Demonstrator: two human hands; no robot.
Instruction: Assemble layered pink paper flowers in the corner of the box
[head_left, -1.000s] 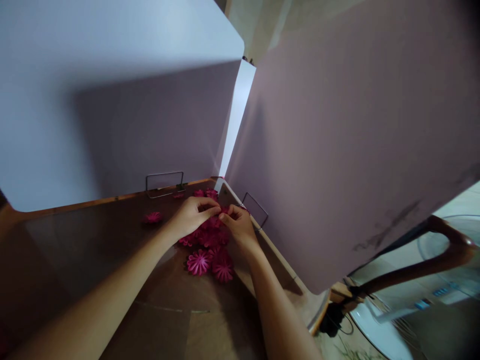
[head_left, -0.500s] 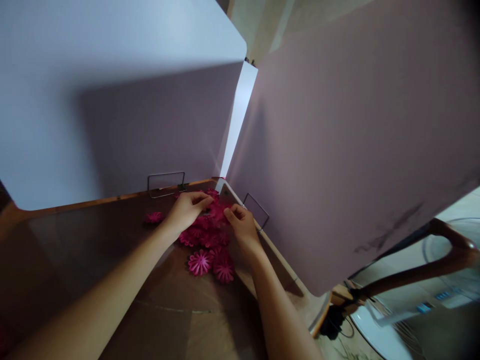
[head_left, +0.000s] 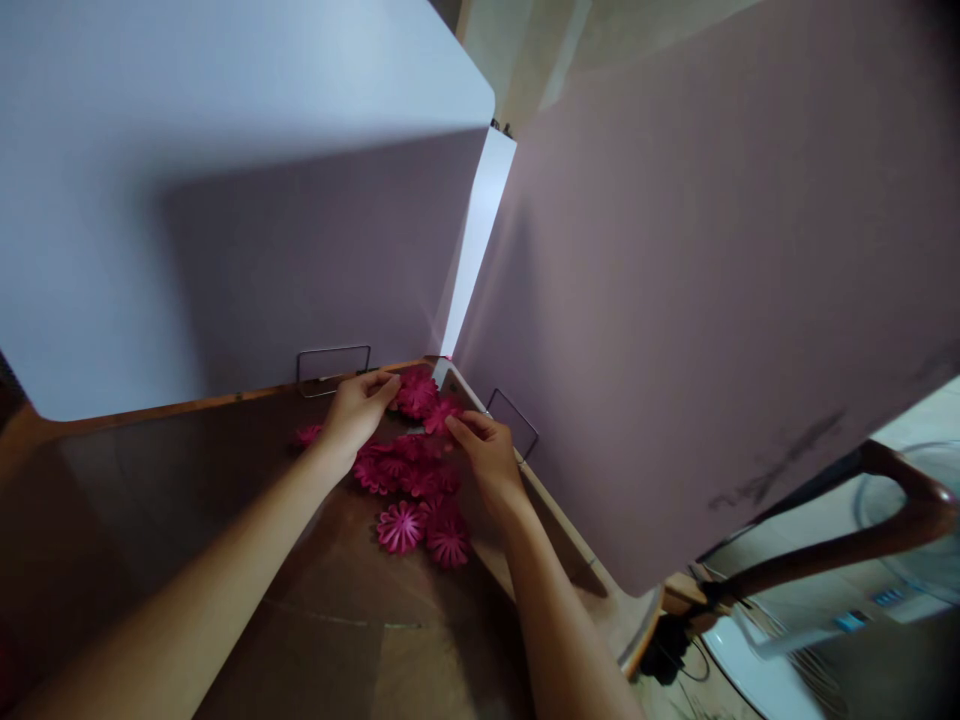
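- Showing just below and left of the frame's centre, a pink flower (head_left: 439, 412) is pinched at its lower right edge by the thumb and forefinger of the right hand (head_left: 482, 452).
- The left hand (head_left: 361, 405) is placed farther left, its thumb and fingers drawn close at the edge of the upper cluster (head_left: 417, 392); whether a petal is caught between them cannot be told.
- Below the hands, a middle pile (head_left: 412, 468) of similar flowers is heaped on the brown table (head_left: 322, 600), and two lower flowers (head_left: 400, 527) are set side by side just under it.
- One lone flower (head_left: 308, 436) is partly hidden by the left wrist.
- The upper left of the frame is filled by a pale board (head_left: 225, 70), the right side by a second board (head_left: 712, 300) marked with dark smudges.
- At lower right, a curved brown wooden piece (head_left: 825, 552) is seen.
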